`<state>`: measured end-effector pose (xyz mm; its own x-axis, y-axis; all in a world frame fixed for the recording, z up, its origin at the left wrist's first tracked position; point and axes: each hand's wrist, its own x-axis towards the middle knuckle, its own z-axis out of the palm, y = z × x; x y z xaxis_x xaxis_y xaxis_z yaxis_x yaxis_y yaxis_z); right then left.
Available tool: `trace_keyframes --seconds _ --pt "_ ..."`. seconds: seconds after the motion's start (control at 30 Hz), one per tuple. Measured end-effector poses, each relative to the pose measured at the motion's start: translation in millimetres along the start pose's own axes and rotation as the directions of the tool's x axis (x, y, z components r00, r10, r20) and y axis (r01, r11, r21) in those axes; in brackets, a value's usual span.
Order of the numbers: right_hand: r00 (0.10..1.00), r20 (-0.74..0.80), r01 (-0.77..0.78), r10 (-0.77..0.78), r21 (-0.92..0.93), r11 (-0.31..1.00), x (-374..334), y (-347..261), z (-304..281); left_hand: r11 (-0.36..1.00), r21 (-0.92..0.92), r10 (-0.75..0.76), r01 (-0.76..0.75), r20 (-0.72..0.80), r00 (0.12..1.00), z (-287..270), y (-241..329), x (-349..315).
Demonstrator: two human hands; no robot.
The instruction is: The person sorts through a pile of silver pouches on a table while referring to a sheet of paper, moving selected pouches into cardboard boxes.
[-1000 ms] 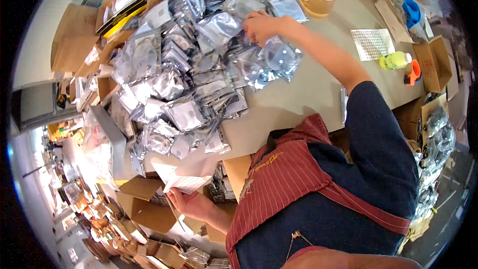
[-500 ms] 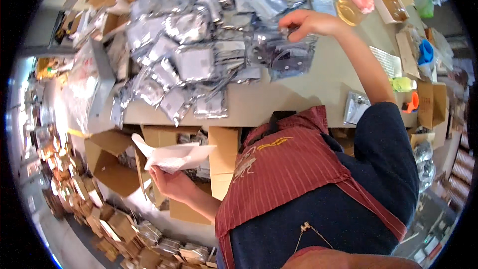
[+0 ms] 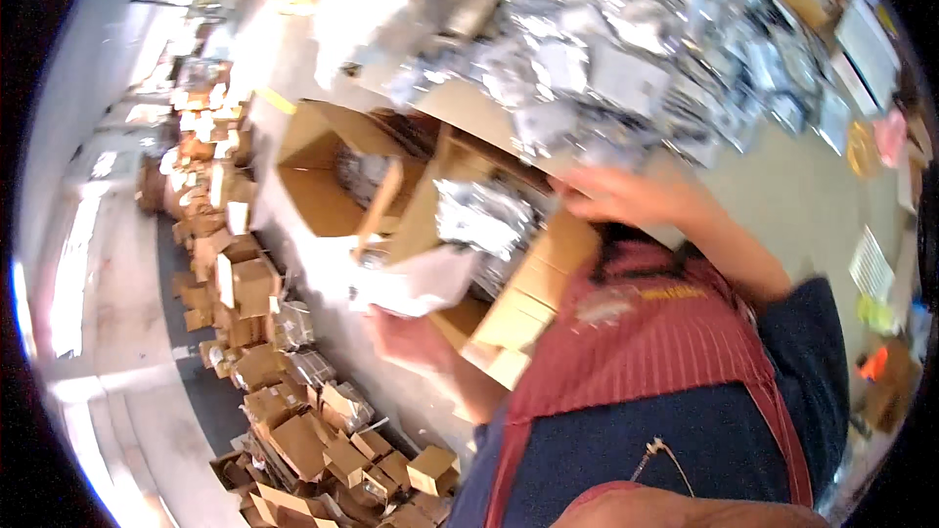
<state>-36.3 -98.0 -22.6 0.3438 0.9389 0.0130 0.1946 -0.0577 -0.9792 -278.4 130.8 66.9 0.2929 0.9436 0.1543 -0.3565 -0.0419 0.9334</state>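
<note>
White paper was gripped in your left hand (image 3: 413, 340): the sheet (image 3: 425, 279), pinched at its near edge, overlapped the near left part of an open cardboard box (image 3: 523, 301) in your view. Silvery bags (image 3: 479, 215) lay in that box, and another open carton (image 3: 318, 198) stood just left of it. Your right hand (image 3: 634, 196) was by the near edge of the worktop (image 3: 787, 200), its fingers pointing left and blurred, so I could not tell whether they held anything. Beyond it, a heap of silvery packets (image 3: 626, 78) covered the far part of the worktop; several showed pale panels, too smeared to read. Yellow lettering beside a pale printed figure crossed your dark red striped apron (image 3: 650, 352), likewise blurred. On the right stood a pink-lidded jug (image 3: 888, 139), with a patterned sheet (image 3: 871, 266) nearer you.
</note>
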Motion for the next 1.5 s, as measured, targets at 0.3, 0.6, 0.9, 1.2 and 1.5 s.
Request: trace_keyframes --seconds 0.3,0.6,0.9,1.2,1.5 --pt "0.866 0.056 -0.457 0.496 0.490 0.742 -173 -2 48 0.869 -0.148 -0.435 0.472 0.227 0.872 20 -53 -8" --pt "0.346 -0.922 -0.906 0.171 -0.281 0.317 -464 99 81 0.808 -0.078 -0.463 0.584 0.528 0.712 126 -69 -35" --pt "0.205 -0.918 -0.971 0.340 -0.148 0.186 -457 46 89 0.911 0.096 -0.365 0.401 0.642 0.675 153 -83 -78" --pt "0.039 -0.923 -0.598 0.384 0.286 0.749 -474 -27 78 0.849 0.188 -0.473 0.493 0.685 0.553 134 -86 -104" --pt "0.090 -0.791 0.458 0.605 0.572 0.680 -436 -79 68 0.825 0.223 -0.505 0.518 0.701 0.503 169 -81 -140"
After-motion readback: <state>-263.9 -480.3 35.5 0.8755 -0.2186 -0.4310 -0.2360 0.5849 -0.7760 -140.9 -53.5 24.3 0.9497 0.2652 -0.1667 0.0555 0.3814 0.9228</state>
